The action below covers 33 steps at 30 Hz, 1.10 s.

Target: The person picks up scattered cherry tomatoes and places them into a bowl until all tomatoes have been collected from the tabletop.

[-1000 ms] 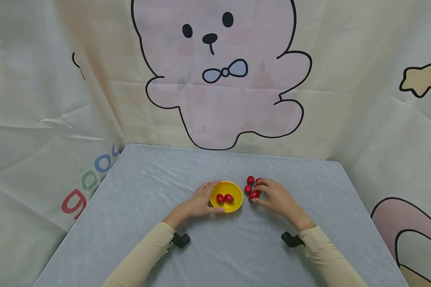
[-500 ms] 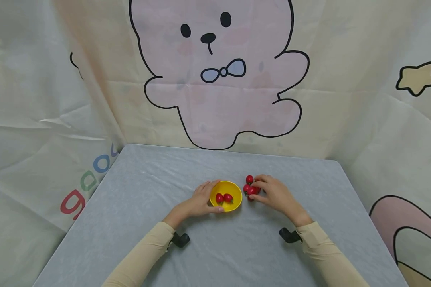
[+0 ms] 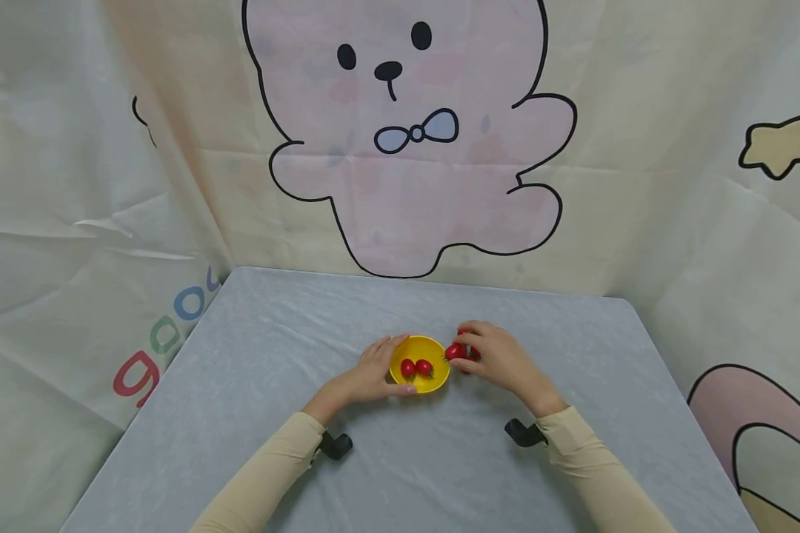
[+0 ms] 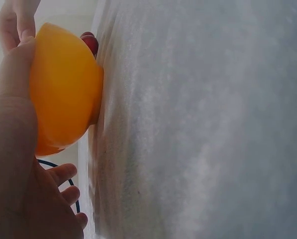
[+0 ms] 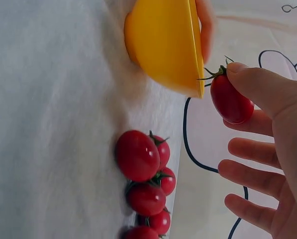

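Observation:
A yellow bowl (image 3: 421, 349) stands on the table with two red cherry tomatoes (image 3: 424, 368) inside. My left hand (image 3: 372, 376) holds it from the left, thumb along the near rim and fingers at the far side. Just right of the rim, my right hand (image 3: 503, 363) pinches another cherry tomato (image 5: 231, 99) between thumb and index finger, its green stem toward the bowl. In the right wrist view this tomato is lifted off the table and the other fingers are spread. Several loose cherry tomatoes (image 5: 137, 156) lie clustered below that hand, partly hidden by it in the head view.
A pale grey-blue cloth covers the table (image 3: 400, 459). Behind it hangs a cream curtain (image 3: 613, 185) with a printed pink bear, and similar cloth hangs at both sides. Each wrist wears a black camera mount (image 3: 336, 446).
My right hand has picked a cherry tomato out of the cluster and moved left with it to the bowl's right rim. The left hand and bowl have stayed in place.

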Each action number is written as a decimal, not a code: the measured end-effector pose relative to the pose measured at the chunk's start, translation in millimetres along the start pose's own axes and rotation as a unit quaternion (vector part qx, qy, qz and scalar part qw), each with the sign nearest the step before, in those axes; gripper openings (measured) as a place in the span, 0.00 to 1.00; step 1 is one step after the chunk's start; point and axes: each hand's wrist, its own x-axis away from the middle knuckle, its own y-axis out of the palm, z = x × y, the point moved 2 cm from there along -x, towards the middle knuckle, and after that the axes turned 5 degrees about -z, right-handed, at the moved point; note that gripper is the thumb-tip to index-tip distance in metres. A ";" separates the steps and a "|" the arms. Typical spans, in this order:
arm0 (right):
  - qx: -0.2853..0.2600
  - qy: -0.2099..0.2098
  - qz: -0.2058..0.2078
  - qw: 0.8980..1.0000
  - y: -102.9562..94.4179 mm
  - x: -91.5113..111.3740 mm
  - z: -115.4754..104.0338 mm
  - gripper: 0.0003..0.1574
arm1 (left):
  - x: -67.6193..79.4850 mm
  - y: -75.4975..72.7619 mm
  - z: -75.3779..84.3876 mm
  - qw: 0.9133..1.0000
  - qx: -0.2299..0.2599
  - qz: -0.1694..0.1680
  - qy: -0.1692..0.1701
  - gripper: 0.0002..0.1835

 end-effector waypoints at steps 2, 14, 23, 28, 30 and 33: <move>-0.001 -0.003 0.001 1.000 0.4 -1.4 -1.7 0.26 | -0.2 -0.1 0.8 1.000 0.002 0.001 -0.001 0.57; -0.005 -0.017 0.002 1.000 9.0 -9.0 -10.3 0.23 | -0.2 0.8 0.6 1.000 0.002 -0.008 -0.007 0.58; -0.023 -0.022 0.006 0.999 13.4 -12.1 -18.8 0.25 | -1.6 -1.3 2.6 1.000 -0.005 -0.002 -0.001 0.57; -0.012 -0.024 -0.012 1.000 21.3 -15.4 -22.9 0.27 | -0.9 -0.9 1.9 1.000 -0.003 -0.002 0.003 0.57; -0.008 -0.028 -0.016 0.999 24.2 -16.0 -24.2 0.27 | -0.8 -1.0 1.8 1.000 0.000 -0.003 0.003 0.57; -0.006 -0.035 -0.021 0.999 27.7 -16.2 -25.7 0.26 | -1.2 -1.4 2.1 1.000 0.002 -0.002 0.005 0.57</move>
